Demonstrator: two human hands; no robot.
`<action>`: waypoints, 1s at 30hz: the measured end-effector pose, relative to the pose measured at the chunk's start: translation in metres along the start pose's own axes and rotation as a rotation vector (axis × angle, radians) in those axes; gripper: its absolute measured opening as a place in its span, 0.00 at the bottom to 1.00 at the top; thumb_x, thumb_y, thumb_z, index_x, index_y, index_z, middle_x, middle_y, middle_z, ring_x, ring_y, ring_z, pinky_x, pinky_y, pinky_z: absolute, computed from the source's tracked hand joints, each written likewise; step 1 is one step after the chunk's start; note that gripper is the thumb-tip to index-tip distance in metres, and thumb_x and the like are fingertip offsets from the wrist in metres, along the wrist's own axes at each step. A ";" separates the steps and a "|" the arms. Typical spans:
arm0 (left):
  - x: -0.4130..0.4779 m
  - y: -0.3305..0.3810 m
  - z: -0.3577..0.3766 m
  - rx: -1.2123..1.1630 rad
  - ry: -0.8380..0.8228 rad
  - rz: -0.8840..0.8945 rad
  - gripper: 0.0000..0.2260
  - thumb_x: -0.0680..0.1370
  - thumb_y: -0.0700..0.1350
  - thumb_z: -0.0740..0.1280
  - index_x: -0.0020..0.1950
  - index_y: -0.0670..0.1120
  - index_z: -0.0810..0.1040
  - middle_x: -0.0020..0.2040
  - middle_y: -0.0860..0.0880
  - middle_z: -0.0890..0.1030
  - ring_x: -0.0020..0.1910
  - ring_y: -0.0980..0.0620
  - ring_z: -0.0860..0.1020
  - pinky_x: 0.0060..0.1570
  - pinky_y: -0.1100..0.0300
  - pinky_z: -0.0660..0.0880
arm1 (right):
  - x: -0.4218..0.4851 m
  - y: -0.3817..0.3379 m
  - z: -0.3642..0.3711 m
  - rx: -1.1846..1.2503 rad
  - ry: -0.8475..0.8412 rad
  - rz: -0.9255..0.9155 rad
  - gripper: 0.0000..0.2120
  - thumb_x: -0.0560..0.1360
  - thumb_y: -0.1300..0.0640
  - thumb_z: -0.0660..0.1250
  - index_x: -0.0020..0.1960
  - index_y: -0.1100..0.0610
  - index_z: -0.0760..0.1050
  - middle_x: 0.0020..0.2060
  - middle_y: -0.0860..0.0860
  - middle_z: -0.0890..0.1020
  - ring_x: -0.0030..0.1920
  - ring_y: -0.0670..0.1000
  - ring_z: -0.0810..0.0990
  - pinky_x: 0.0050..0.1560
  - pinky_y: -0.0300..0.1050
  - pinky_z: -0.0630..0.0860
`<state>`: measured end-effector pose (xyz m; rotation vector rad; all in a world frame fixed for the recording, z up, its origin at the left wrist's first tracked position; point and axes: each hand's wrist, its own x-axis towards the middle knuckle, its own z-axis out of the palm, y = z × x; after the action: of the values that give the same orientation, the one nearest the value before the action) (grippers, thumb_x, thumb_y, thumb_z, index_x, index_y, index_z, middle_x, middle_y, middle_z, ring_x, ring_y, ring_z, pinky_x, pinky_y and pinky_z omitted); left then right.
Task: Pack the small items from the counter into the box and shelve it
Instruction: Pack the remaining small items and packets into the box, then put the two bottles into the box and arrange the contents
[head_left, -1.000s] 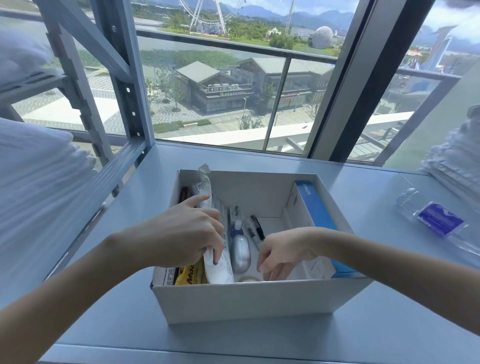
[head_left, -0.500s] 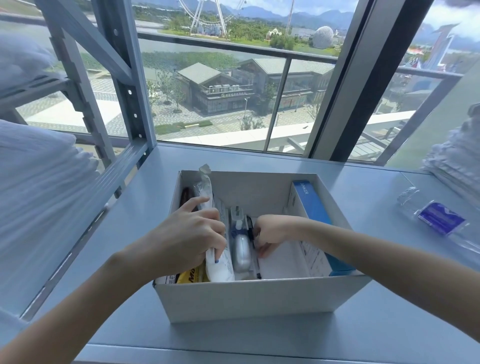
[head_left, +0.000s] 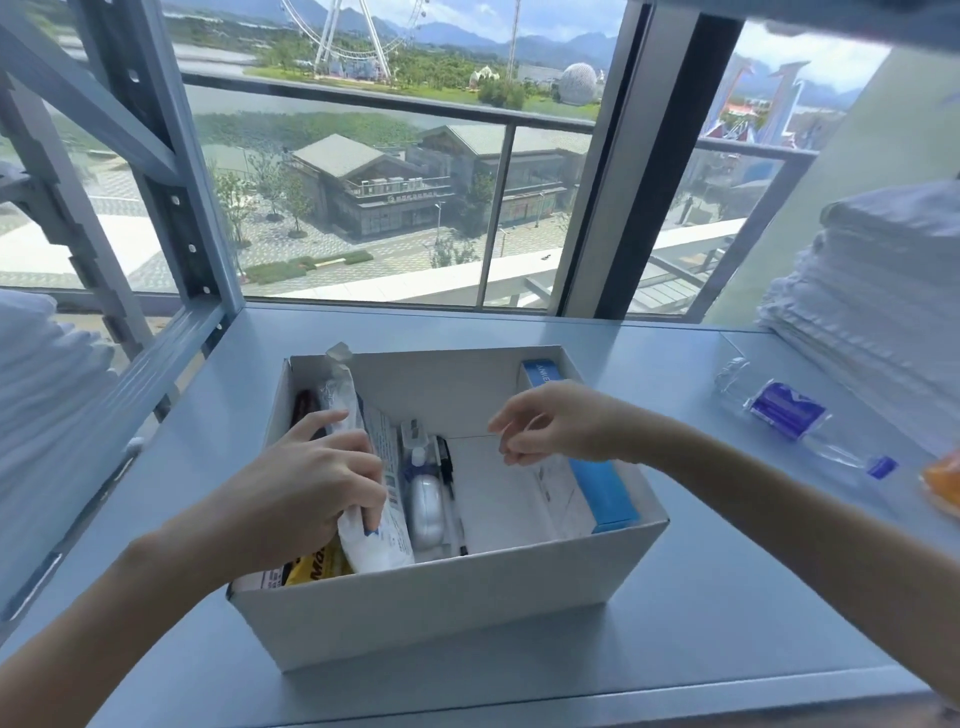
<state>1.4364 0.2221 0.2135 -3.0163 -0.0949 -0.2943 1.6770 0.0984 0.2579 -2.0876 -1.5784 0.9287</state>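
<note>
L hand gripping, R hand relaxed

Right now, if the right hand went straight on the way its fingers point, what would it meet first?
Probably the white pouch gripped by the left hand; the right hand may pass above it.

blue carton "ANKE", yellow packet "Ma"

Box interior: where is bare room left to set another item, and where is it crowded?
Bare floor lies between the black pen and the blue carton, below the right hand. The left half is crowded: white pouch, yellow packet, silver mouse, with the left hand gripping the pouch. Outside, the counter is bare between box and bottle.
</note>
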 end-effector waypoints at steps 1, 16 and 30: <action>0.000 -0.001 0.000 0.000 -0.014 0.011 0.23 0.56 0.30 0.75 0.33 0.59 0.77 0.36 0.63 0.76 0.43 0.60 0.75 0.61 0.47 0.68 | -0.011 0.006 -0.007 0.023 0.034 -0.019 0.10 0.75 0.64 0.64 0.56 0.58 0.77 0.45 0.53 0.84 0.45 0.48 0.83 0.51 0.37 0.78; 0.010 0.032 -0.062 0.168 -0.117 -0.235 0.24 0.75 0.36 0.62 0.63 0.62 0.71 0.65 0.65 0.70 0.72 0.58 0.56 0.71 0.51 0.46 | -0.059 0.021 -0.021 0.046 0.106 -0.177 0.10 0.75 0.62 0.66 0.48 0.47 0.78 0.44 0.46 0.84 0.46 0.44 0.82 0.50 0.34 0.78; 0.181 0.172 -0.027 -0.124 0.173 -0.016 0.14 0.79 0.47 0.58 0.64 0.57 0.73 0.62 0.60 0.75 0.65 0.58 0.68 0.61 0.62 0.63 | -0.198 0.144 -0.068 0.041 0.463 0.085 0.13 0.70 0.63 0.71 0.52 0.52 0.78 0.43 0.44 0.82 0.44 0.39 0.81 0.50 0.33 0.77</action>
<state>1.6209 0.0572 0.2579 -3.0965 -0.0889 -0.5816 1.7943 -0.1267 0.2710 -2.1547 -1.2287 0.4476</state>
